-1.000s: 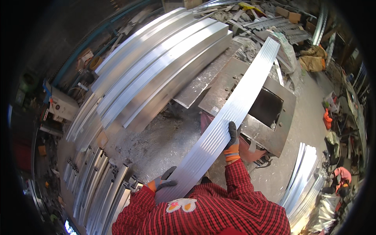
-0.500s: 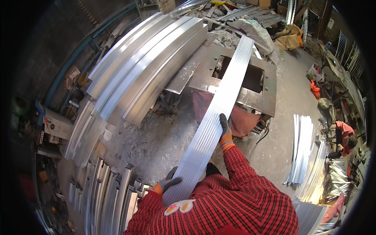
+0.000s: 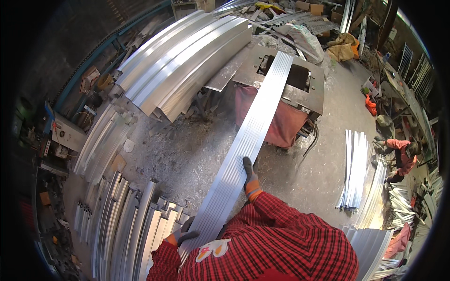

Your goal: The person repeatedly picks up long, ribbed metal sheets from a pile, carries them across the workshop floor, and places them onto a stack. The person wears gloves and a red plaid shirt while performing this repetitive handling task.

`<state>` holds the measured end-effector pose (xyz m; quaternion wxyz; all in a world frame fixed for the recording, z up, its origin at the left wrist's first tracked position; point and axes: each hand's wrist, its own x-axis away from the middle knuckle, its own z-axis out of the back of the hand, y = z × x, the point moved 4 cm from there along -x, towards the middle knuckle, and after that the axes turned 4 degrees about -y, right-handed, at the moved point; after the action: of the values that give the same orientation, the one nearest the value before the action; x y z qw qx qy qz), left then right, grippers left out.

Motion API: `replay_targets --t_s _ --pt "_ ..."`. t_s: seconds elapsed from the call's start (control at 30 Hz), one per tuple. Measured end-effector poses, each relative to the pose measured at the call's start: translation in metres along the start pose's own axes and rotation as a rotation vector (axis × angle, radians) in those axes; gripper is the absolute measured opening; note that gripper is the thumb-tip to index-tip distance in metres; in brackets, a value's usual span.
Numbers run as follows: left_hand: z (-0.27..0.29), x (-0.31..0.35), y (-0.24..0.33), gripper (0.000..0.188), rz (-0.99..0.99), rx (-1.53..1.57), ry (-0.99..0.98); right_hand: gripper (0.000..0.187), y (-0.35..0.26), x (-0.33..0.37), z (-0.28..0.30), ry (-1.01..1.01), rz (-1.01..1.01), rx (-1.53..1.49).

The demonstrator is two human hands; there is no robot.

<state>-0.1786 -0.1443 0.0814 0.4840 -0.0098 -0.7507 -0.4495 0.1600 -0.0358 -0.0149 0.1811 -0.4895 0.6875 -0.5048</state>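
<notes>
A long, ribbed silver metal profile [image 3: 229, 166] slants from my body up to a steel machine table [image 3: 307, 103], its far end lying across the dark opening there. My left hand [image 3: 186, 231], in a grey and orange glove, grips the profile's left edge near my waist. Farther along, my right hand [image 3: 251, 179] is closed on the opposite edge, the thumb lying on top. The fingers beneath the metal are hidden. A red cloth [image 3: 281, 126] hangs below the machine table on both sides of the profile.
Long metal channels [image 3: 187, 61] are stacked to the left of the machine. More profiles [image 3: 136, 225] stand at lower left. A bundle of shiny strips [image 3: 355, 171] lies on the floor at right, near a bending co-worker [image 3: 404, 154]. Sacks and scrap [image 3: 300, 40] fill the back.
The profile has been drawn back toward me and to the left, its far end now lower over the opening. Both hands moved with it, still gripping.
</notes>
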Motion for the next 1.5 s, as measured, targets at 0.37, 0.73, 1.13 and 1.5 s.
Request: replay_targets --t_s 0.37,0.73,1.13,1.5 --pt "0.004 -0.064 0.023 0.112 -0.028 0.016 -0.045 0.072 0.006 -0.026 0.026 -0.277 -0.082 0.222" --pt "-0.026 -0.321 0.298 0.097 -0.304 0.072 -0.025 0.065 -0.135 -0.395 0.074 -0.111 0.063 -0.243" --pt "-0.021 -0.335 0.340 0.093 -0.313 0.009 -0.043 0.067 -0.150 -0.413 0.073 -0.092 -0.014 -0.271" --pt "0.014 -0.174 0.064 0.094 -0.265 0.008 -0.051 0.082 -0.002 -0.122 0.036 -0.038 -0.009 0.113"
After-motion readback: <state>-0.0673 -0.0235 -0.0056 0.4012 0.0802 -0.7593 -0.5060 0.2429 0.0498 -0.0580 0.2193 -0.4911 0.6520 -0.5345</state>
